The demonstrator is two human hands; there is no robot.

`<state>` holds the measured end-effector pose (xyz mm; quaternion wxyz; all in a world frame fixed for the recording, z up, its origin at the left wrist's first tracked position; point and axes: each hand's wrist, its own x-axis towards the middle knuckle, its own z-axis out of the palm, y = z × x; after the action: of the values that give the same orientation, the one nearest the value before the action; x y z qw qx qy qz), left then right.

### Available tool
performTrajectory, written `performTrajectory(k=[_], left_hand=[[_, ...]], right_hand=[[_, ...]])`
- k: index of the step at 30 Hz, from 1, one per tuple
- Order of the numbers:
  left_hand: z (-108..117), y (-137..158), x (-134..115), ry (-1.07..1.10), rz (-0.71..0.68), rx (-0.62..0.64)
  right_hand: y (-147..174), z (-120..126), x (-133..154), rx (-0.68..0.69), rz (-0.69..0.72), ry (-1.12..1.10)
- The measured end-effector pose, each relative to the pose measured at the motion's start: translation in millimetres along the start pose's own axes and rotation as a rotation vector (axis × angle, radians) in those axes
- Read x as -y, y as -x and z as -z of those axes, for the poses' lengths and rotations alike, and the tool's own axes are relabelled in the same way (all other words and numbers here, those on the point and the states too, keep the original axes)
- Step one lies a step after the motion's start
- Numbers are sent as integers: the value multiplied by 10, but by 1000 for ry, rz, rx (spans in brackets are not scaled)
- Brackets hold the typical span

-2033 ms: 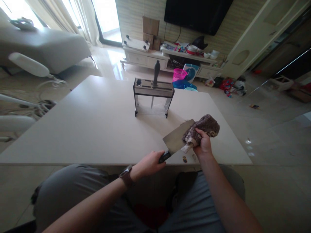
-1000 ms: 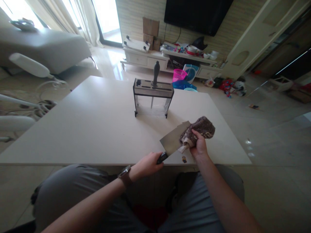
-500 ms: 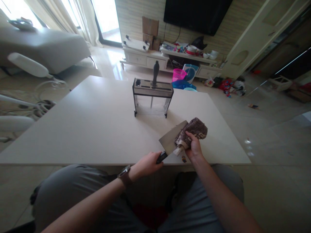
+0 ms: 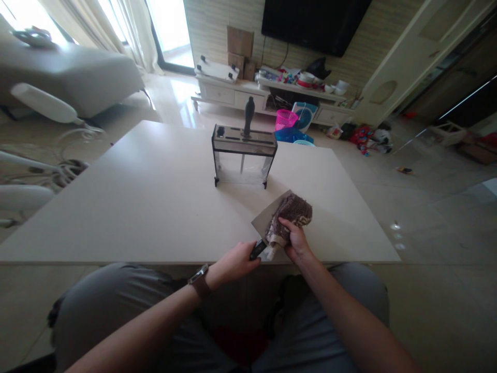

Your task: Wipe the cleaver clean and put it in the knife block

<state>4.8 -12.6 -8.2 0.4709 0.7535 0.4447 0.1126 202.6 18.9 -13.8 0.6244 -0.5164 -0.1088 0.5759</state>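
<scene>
My left hand is wrapped round the black handle of a cleaver, its broad blade pointing away over the table. In my right hand is a folded brown-and-white cloth, fuzzy in texture, with the thumb lying on top. The cloth covers part of the blade's right side, and a pale end of it hangs near the handle. Beyond both hands stands a knife block with clear sides and a dark top. One black-handled tool is upright in it.
Behind the table are a pink basket and a blue tub. A low white cabinet along the wall carries boxes and bowls. White chairs stand at the left. The table's near edge runs just before my knees.
My right hand and the cloth have moved left and slightly nearer, covering more of the blade. My left hand has hardly moved. The small dark item by the table edge is now hidden.
</scene>
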Motion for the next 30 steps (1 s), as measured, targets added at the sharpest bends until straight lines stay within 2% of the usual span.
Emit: performTrajectory(k=[6, 13, 25, 30], left_hand=[[-31, -12, 26, 64, -20, -22], [-47, -17, 57, 67, -19, -48], [-71, -37, 94, 63, -26, -43], [-37, -59, 121, 101, -56, -41]], right_hand=[[139, -69, -170, 36, 23, 15], [180, -42, -296, 82, 18, 72], [201, -61, -258, 112, 8, 166], [185, -65, -142, 175, -13, 260]])
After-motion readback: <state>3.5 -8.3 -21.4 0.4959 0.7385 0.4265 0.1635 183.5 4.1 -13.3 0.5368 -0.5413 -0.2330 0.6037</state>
